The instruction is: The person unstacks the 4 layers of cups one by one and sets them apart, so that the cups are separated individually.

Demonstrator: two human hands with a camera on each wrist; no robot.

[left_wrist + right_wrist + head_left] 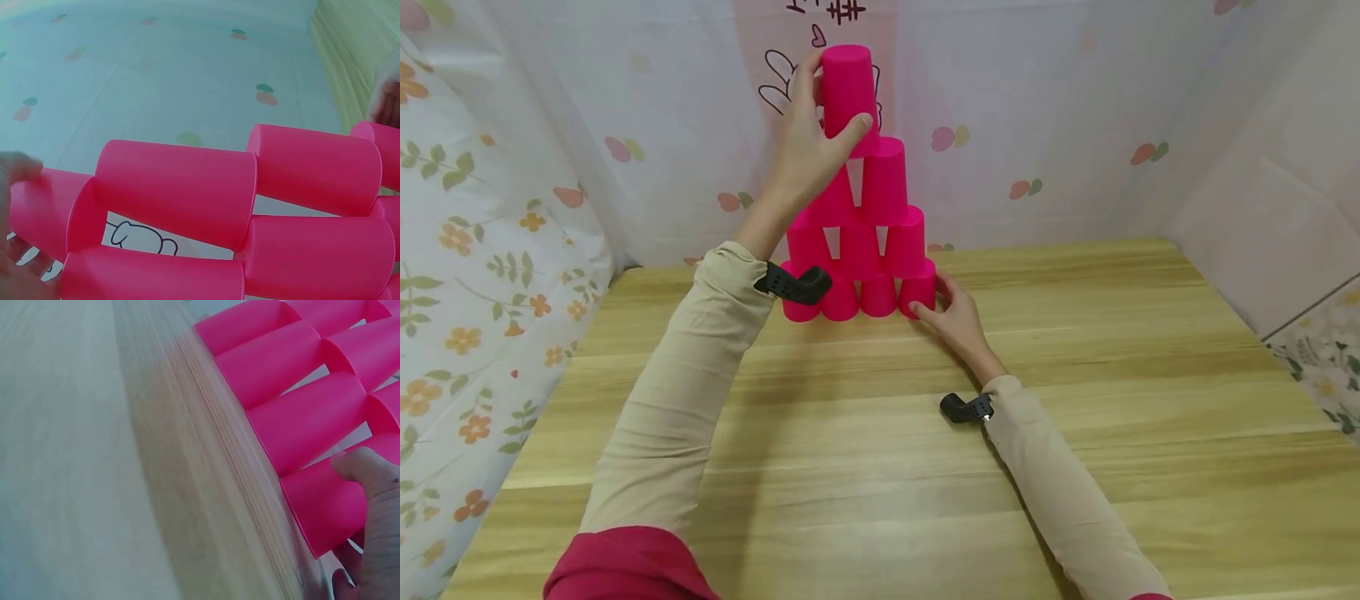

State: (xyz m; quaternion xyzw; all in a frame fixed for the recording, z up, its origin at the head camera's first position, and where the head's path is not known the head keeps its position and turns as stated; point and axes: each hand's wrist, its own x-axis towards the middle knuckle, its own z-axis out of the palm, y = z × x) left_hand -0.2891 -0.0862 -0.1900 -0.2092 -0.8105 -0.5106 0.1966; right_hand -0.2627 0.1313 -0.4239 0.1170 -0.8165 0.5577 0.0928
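Observation:
Pink cups stand upside down in a pyramid on the wooden table (880, 467). My left hand (808, 146) grips the topmost cup (848, 87), thumb on the near side and fingers round the far side. In the left wrist view, the rim of this top cup (47, 203) is right at the bases of two cups below, among them the upper right cup (178, 187). Low at the right end, my right hand (958, 321) holds the bottom-row corner cup (917, 289) between thumb and fingers. My left forearm partly hides the pyramid's left side.
Behind the pyramid hangs a pale curtain (1037, 108) with fruit prints and a line drawing. A flowered cloth (475, 333) borders the table on the left. Each wrist wears a black camera band, such as the right band (966, 408).

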